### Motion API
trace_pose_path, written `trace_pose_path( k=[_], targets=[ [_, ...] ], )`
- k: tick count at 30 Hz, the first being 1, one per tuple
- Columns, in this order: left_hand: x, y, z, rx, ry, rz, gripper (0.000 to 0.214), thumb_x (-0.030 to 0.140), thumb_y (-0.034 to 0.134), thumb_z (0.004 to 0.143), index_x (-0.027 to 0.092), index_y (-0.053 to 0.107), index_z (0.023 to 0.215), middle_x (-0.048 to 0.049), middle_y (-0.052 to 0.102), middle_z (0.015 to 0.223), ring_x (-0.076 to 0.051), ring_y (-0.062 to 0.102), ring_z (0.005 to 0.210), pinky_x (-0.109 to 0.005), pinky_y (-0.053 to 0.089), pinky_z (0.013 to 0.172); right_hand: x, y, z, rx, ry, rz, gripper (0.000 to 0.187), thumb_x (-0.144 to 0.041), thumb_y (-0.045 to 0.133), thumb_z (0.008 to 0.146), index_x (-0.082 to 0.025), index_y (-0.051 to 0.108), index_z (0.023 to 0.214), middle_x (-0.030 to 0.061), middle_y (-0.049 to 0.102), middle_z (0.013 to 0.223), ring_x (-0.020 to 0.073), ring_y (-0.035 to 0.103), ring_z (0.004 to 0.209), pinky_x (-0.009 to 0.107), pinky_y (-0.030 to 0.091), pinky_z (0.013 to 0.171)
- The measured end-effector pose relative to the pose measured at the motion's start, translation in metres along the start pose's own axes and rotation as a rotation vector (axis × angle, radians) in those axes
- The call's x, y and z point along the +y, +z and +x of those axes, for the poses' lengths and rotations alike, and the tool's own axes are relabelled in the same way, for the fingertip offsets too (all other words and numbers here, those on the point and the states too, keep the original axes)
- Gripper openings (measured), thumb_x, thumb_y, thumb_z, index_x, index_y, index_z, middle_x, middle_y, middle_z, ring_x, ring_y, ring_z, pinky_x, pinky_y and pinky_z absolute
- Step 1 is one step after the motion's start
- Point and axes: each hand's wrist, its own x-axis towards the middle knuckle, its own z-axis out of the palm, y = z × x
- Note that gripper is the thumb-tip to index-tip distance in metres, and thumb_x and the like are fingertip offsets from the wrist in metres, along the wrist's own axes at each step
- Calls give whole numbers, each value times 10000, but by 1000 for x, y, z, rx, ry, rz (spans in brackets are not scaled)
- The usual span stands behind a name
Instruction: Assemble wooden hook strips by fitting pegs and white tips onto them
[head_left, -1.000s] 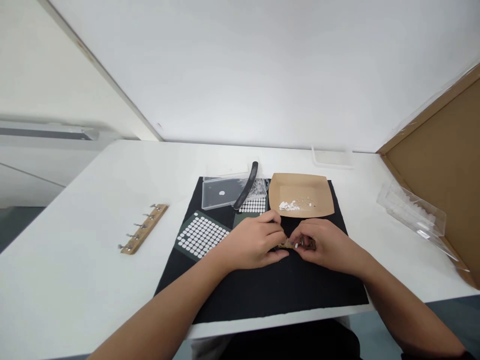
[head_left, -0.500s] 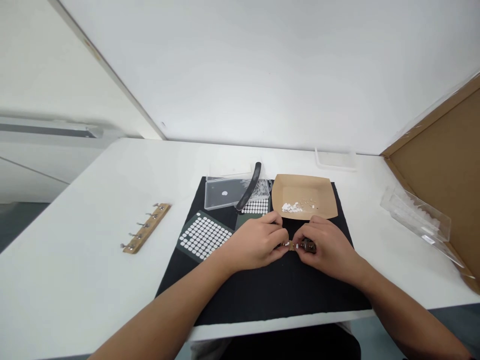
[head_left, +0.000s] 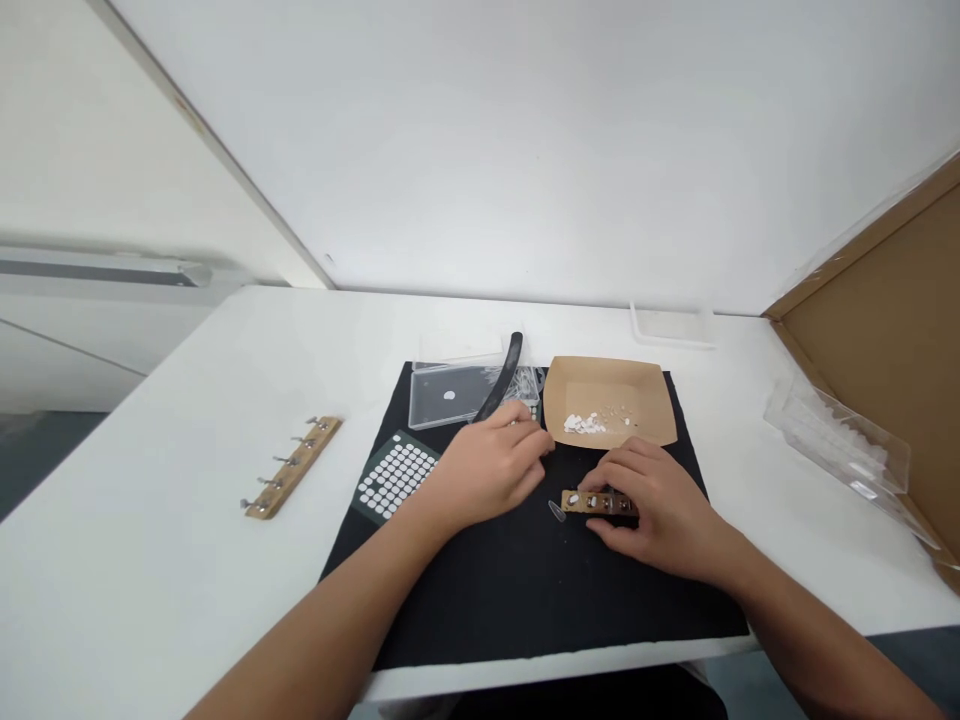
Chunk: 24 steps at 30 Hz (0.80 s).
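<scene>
My right hand is closed around a short wooden strip lying on the black cloth. Small metal studs run along the strip, with white dots on its left part; its right end is hidden under my palm. Just off the strip's left end is a clear, nail-shaped tip. My left hand hovers over the cloth to the left, fingers loosely bent, thumb and forefinger apart, nothing visible between them. Beneath it, partly covered, is a dark green sheet of white dots.
Behind my hands stands a brown paper tray with white bits. A clear case holds clear tips, and a black curved file lies across it. Far left is another wooden strip with metal pegs; plastic boxes are at right.
My left hand has left the strip and moved up and left, uncovering the clear tip. My right hand stays at the strip, which now shows more. The view has tilted slightly.
</scene>
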Motion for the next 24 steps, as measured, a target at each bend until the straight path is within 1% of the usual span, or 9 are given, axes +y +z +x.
trace_pose_path(
  k=[4, 7, 11, 14, 20, 24],
  targets=[
    [-12, -3, 0, -21, -55, 209, 147, 177, 590, 1012, 154, 710, 930, -95, 725, 879, -295, 599, 979, -399, 568, 808, -1, -7, -2, 32, 0, 3, 357, -244, 852, 856, -252, 679, 1168, 52, 746, 1082, 262, 658, 1009, 419, 515, 897],
    [-18, -7, -1, -83, -106, 270, 182, 223, 603, 1024, 149, 729, 916, -124, 735, 953, -323, 590, 1031, -436, 566, 846, -1, -12, -3, 77, 2, 19, 345, -275, 836, 885, -259, 671, 1187, 52, 753, 1101, 272, 671, 1039, 443, 530, 933],
    [-22, -10, -3, -209, -110, 172, 175, 302, 680, 1010, 152, 771, 1012, -119, 745, 1077, -337, 577, 1104, -471, 550, 927, -1, -16, -3, 134, -3, 33, 304, -294, 798, 933, -267, 665, 1205, 47, 752, 1112, 262, 681, 1050, 450, 541, 965],
    [-23, -7, -4, -254, -152, 131, 178, 308, 695, 1016, 161, 791, 1043, -104, 752, 1086, -335, 569, 1135, -468, 537, 943, -1, -17, -4, 152, 20, 35, 264, -279, 776, 948, -267, 668, 1189, 47, 744, 1105, 258, 677, 1043, 436, 553, 931],
    [-27, -2, -4, -278, -212, 47, 153, 293, 718, 1015, 180, 817, 1041, -81, 771, 1088, -289, 556, 1081, -416, 515, 935, -1, -18, -5, 162, 24, 47, 232, -278, 758, 961, -261, 672, 1176, 55, 739, 1084, 257, 669, 1020, 430, 560, 888],
    [-27, -3, -3, -270, -193, 54, 155, 277, 704, 1026, 198, 824, 970, -75, 780, 1050, -277, 558, 1065, -397, 495, 896, -1, -18, -6, 171, 35, 51, 226, -275, 760, 958, -263, 676, 1168, 50, 732, 1081, 255, 664, 1025, 429, 560, 886]
  ],
)
